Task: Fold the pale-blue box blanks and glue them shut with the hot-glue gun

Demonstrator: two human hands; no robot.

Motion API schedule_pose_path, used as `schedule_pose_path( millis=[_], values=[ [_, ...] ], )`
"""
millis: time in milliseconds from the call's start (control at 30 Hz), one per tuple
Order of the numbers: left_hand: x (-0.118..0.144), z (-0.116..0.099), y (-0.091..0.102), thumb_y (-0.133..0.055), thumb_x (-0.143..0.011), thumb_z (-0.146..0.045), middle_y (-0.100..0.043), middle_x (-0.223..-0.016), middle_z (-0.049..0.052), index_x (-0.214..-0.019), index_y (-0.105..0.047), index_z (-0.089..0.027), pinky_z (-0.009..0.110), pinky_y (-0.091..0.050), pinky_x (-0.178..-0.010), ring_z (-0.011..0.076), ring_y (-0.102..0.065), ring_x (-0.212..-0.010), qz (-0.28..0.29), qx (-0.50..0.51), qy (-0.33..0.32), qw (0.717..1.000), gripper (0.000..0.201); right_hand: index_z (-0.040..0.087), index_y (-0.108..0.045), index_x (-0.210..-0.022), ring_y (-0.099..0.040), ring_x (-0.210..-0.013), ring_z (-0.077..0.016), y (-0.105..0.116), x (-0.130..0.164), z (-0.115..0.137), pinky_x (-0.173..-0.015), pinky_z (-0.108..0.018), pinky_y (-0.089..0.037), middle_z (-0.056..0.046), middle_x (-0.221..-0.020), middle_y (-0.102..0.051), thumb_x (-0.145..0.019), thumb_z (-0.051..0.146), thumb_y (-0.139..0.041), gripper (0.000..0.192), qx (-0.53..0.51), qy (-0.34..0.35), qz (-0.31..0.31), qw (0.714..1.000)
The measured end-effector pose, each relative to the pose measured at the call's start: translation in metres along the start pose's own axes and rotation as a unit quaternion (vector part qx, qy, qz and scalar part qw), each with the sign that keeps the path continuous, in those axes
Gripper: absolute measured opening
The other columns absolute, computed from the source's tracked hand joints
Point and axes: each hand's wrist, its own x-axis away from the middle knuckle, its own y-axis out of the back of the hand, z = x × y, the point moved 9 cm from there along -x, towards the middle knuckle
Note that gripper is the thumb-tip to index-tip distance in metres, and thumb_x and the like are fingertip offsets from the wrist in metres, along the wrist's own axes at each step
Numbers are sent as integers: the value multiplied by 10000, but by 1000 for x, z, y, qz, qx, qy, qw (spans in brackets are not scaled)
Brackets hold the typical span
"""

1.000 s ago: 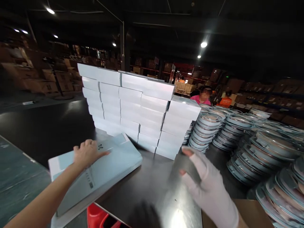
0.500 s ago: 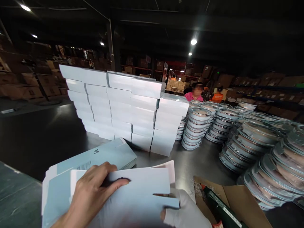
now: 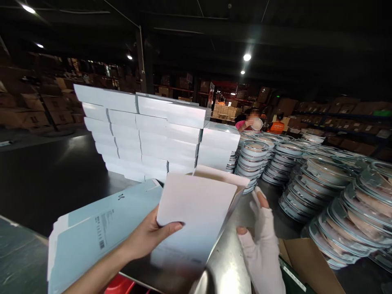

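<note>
- your left hand [image 3: 150, 234] is the one doing the work here: thumb across the front panel, fingers behind, pinching the near left edge of a half-opened white carton [image 3: 196, 212] and holding it up off the table, tilted back toward the stack.
- your right hand [image 3: 260, 241], in a pale fingerless glove, is spread open beside the carton's right edge. it looks a hair off the cardboard, not gripping anything, fingers pointing up.
- risk as i see it: one-handed pinch on a floppy panel. if that grip twists, the carton could fold the wrong way or crease, since the right hand isn't bracing it.
- the pile of flat blue-grey blanks [image 3: 101, 232] sits just left of your wrist and hangs over the table edge, so a bump from the left forearm could slide sheets off.
- the open cardboard box [image 3: 309, 265] is low on your right, just beside the gloved wrist. easy to clip on a reach.
- metal table [image 3: 232, 228] is shiny and looks slick.
- further back, the stack of finished white boxes [image 3: 153, 134] sits right behind the carton. swing the far flap forward and you could knock the front column.
- stacks of round lidded trays [image 3: 309, 179] run along the right, leaning a bit.
- a co-worker [image 3: 249, 122] is way at the back.
</note>
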Motion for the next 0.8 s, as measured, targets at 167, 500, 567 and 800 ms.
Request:
schedule_pose_path(
  millis=[167, 500, 567, 800],
  values=[
    [7, 7, -23, -713, -745, -765, -626, -1369, 172, -1420, -506, -209, 458, -547, -1017, 371, -594, -1272, 21, 31, -84, 996, 899, 346, -348, -1565, -293, -1543, -305, -31, 15, -5, -1227, -481, -347, -43, -1687, -288, -1028, 506, -445, 569, -85, -14, 54, 995],
    [12, 0, -19, -463, -1027, -497, -459, -1555, 65, -1342, -424, -340, 456, -435, -1116, 297, -451, -1423, -135, 121, -16, 983, 354, 367, -126, -1627, -264, -1554, -228, -48, 43, -27, -1233, -435, -315, -22, -1703, -254, -1045, 441, -451, 670, -170, -155, -37, 973],
    [11, -10, -22, -589, -966, -476, -532, -1484, 61, -1302, -542, -333, 431, -442, -1107, 306, -485, -1389, -60, 63, -28, 996, 368, 405, -72, -1621, -237, -1561, -197, -48, 42, -22, -1255, -432, -255, -3, -1712, -228, -1046, 438, -456, 692, -222, -155, -35, 962],
    [17, -20, 17, -848, -760, -394, -757, -1145, 26, -1132, -770, -383, 337, -577, -913, 279, -715, -1053, -47, -18, -94, 994, 380, 236, -659, -1233, -747, -1030, -327, 62, 54, -84, -943, -438, -568, -123, -1071, -793, -842, 588, -599, 529, 109, -219, 12, 969]
  ],
)
